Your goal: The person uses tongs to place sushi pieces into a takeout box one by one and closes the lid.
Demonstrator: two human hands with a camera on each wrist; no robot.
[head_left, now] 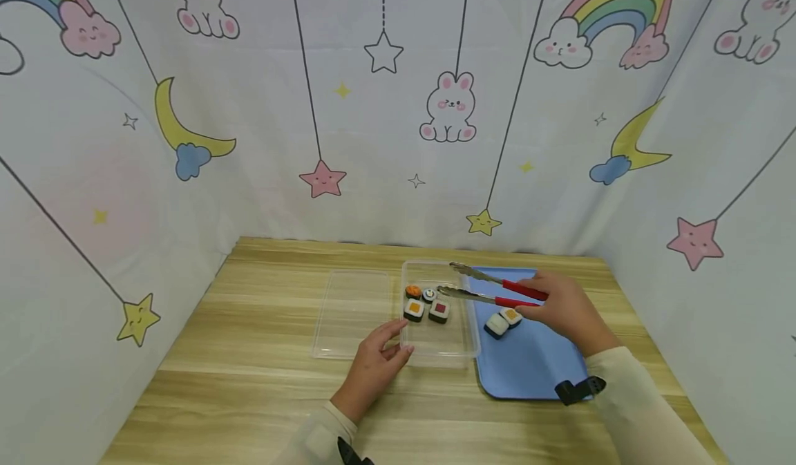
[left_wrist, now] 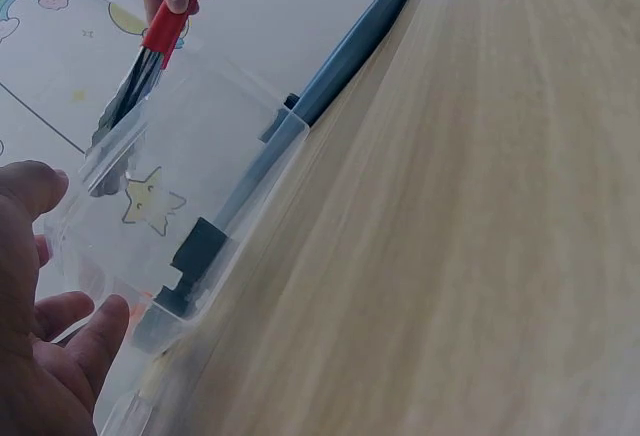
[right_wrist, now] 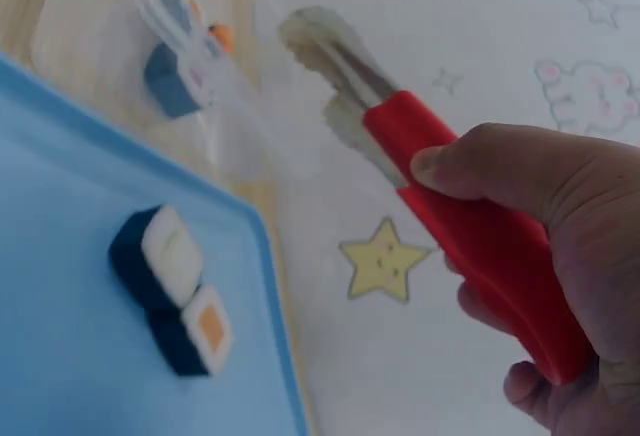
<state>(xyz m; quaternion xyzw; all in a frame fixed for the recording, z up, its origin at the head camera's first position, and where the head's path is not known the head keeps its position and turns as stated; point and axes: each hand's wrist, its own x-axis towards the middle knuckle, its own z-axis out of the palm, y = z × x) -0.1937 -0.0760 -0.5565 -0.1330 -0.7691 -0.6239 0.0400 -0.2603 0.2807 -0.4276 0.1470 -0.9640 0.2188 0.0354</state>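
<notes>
My right hand (head_left: 569, 309) grips red-handled metal tongs (head_left: 472, 295); their arms are spread, and nothing shows between the tips. The tips hang over a clear plastic box (head_left: 444, 344), which holds several sushi pieces, among them an orange-topped one (head_left: 413, 291) and one with a dark red centre (head_left: 439, 311). At the box's left side is my left hand (head_left: 373, 361), fingertips right at the wall, thumb and fingers apart. Two more sushi pieces, one with a plain white top (right_wrist: 173, 256) and one with an orange centre (right_wrist: 207, 330), lie together on the blue tray (head_left: 528, 368).
A clear flat lid (head_left: 348, 313) lies on the wooden table (head_left: 249, 361), left of the box. The tray stands against the box's right side. Behind the table hangs a white curtain (head_left: 261, 106) printed with stars, moons and rabbits.
</notes>
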